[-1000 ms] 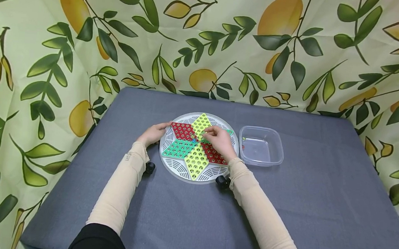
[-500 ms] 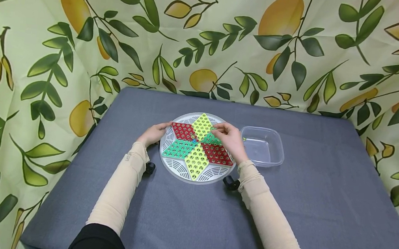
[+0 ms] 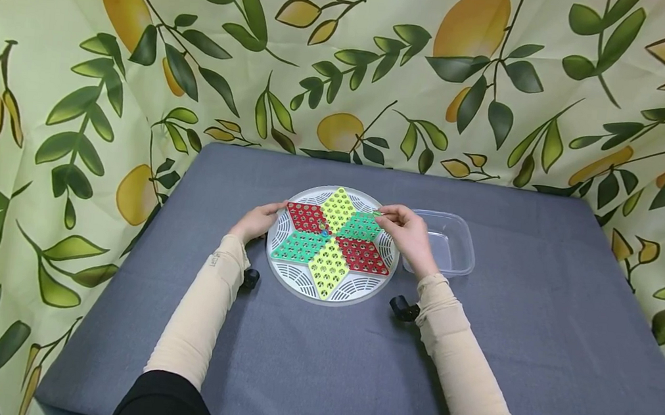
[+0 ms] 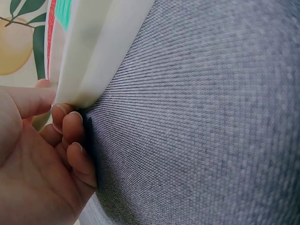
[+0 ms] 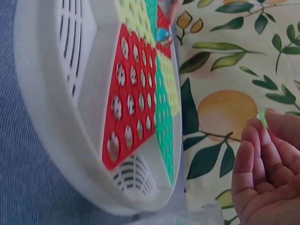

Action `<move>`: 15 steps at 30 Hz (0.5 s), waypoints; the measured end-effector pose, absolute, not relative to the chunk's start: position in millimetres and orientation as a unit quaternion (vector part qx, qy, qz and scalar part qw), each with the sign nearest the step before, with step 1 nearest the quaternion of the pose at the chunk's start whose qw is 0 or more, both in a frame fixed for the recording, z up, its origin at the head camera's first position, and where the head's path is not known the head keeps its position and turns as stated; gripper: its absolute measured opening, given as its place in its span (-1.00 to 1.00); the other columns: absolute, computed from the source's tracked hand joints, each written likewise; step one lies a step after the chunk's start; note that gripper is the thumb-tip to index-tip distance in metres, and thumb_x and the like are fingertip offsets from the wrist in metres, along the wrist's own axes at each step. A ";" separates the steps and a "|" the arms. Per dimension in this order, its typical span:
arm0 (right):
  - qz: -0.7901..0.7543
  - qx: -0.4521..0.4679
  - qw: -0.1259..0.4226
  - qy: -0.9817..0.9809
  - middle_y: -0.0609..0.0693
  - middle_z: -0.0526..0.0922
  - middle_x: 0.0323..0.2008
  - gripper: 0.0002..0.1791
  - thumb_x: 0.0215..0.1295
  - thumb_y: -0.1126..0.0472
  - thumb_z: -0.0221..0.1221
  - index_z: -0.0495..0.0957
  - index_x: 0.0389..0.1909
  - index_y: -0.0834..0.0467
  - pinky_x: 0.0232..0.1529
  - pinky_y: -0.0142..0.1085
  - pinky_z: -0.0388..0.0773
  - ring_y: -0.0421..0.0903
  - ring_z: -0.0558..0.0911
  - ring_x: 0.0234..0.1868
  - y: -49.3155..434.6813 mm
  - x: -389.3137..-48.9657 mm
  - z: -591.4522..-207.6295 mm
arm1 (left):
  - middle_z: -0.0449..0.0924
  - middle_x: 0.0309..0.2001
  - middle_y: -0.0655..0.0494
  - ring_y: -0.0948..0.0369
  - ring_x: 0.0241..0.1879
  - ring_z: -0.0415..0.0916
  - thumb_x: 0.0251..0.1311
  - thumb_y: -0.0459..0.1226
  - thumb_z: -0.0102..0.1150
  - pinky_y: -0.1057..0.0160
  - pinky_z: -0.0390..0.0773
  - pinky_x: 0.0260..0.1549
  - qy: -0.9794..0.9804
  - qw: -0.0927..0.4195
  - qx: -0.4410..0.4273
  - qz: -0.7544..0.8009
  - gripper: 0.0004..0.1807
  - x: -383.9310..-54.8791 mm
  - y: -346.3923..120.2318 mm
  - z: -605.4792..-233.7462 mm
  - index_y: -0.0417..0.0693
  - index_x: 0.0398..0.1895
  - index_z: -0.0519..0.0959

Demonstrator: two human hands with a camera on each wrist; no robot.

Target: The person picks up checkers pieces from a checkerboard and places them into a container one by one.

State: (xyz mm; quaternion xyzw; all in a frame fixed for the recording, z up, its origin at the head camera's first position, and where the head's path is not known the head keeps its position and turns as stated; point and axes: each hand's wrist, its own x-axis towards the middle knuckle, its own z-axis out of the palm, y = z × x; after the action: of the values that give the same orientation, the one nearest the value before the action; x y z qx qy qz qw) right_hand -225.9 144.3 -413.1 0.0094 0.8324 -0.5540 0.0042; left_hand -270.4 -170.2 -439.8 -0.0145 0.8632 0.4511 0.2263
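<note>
A round white Chinese checkers board (image 3: 290, 281) with a red, green and yellow star lies on the table. My left hand (image 3: 258, 221) grips its left rim; in the left wrist view the fingers (image 4: 75, 129) curl at the edge. Above the board's right edge, near the clear plastic box (image 3: 462, 273), is my right hand (image 3: 410, 235). In the right wrist view, its thumb and fingertips pinch a green marble (image 5: 262, 117), partly hidden by them. A blue-toned glass marble (image 5: 163, 35) sits near the board's middle. The right hand partly covers the box.
Grey cloth (image 3: 307, 363) covers the table. A curtain (image 3: 234, 47) printed with fruit and leaves hangs behind and along the sides. A black wrist device (image 3: 404, 309) sticks out from the right sleeve, close to the tabletop.
My right hand has moved right from over the middle of the board to its right edge, pinching the green marble. The left hand has stayed on the rim.
</note>
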 end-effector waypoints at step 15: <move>-0.592 0.018 -0.045 0.804 -0.17 0.61 -0.39 -0.64 0.17 0.08 0.24 0.57 -0.08 0.19 -0.33 -0.38 0.51 -0.25 0.54 -0.35 179.8 -226.2 -424.3 | 0.02 0.47 0.02 0.06 0.23 0.22 0.43 -0.15 -0.34 0.17 0.29 0.14 0.869 0.222 -0.013 0.442 -0.49 -270.6 -170.7 -439.7 0.30 0.43 0.09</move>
State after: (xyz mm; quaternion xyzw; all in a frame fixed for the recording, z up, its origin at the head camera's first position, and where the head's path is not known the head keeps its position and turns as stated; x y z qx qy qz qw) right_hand -226.2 179.8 -424.3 0.0180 0.8045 -0.5920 -0.0453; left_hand -270.6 -170.7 -439.7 -0.0135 0.8694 0.4415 0.2216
